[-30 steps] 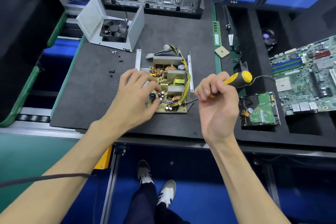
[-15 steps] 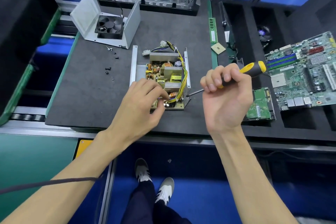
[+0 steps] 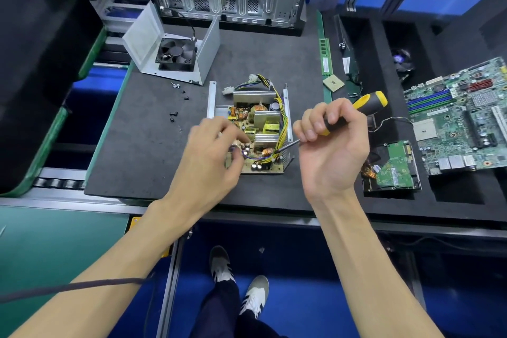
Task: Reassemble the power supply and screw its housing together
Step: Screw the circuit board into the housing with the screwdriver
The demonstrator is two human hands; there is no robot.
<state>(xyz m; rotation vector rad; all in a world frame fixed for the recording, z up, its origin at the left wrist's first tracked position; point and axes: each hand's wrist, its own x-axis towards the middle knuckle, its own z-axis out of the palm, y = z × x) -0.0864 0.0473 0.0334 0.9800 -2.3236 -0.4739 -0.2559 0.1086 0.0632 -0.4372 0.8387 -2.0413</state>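
Screwdriver [image 3: 356, 112] in right grip [image 3: 333, 151], fingers curled tight round handle, tip at power supply board [image 3: 260, 134] on counter [image 3: 142, 145]. Left grip [image 3: 211, 156] over board's near corner; pinch unclear.

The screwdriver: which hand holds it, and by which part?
The right hand grips the screwdriver by its black-and-yellow handle, fingers curled round it. The left hand does not hold it.

Both arms reach forward. The left hand [image 3: 208, 156] has bent fingers, with the tips close together. The right hand [image 3: 332, 151] is palm up, fingers curled tight in a fist.
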